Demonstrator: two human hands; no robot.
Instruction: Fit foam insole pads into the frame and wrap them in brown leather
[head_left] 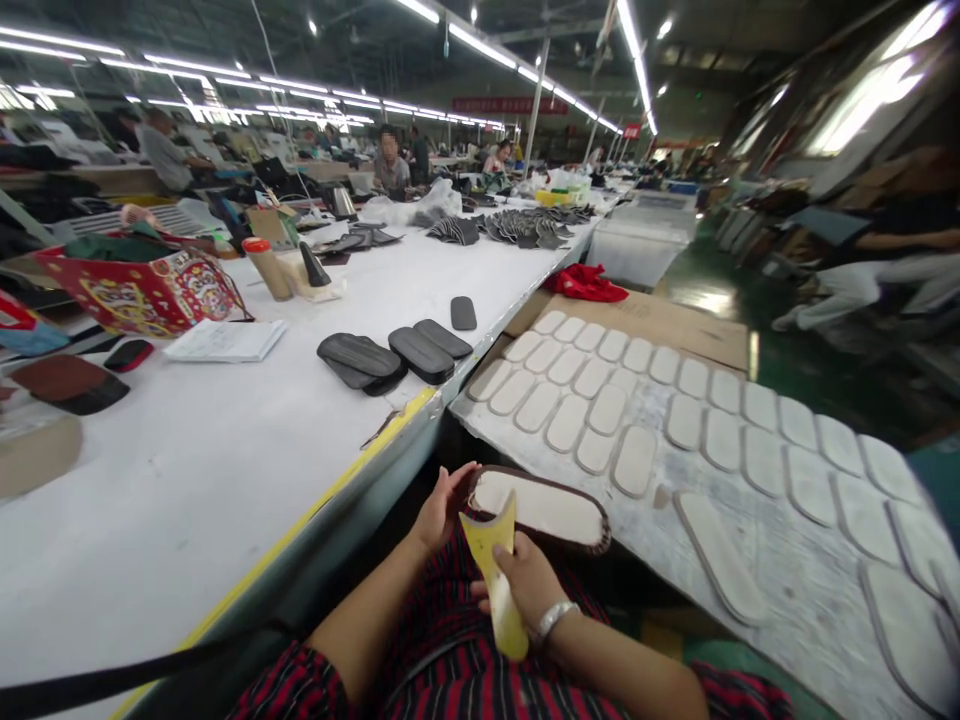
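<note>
My left hand holds the near-left end of a long oval piece by its edge. It has a white face and a dark brown rim, gathered at the right end. My right hand is closed around a flat yellow hand tool. The tool's wide, notched end points up and overlaps the oval piece's left part; whether they touch, I cannot tell. Rows of pale oval pads lie on the grey board to the right, and one long pad lies nearest my hands.
On the white table at left lie stacked black pads, folded paper, a red patterned bag and an orange-capped bottle. Red cloth rests on cardboard behind the board. People sit farther back and at right.
</note>
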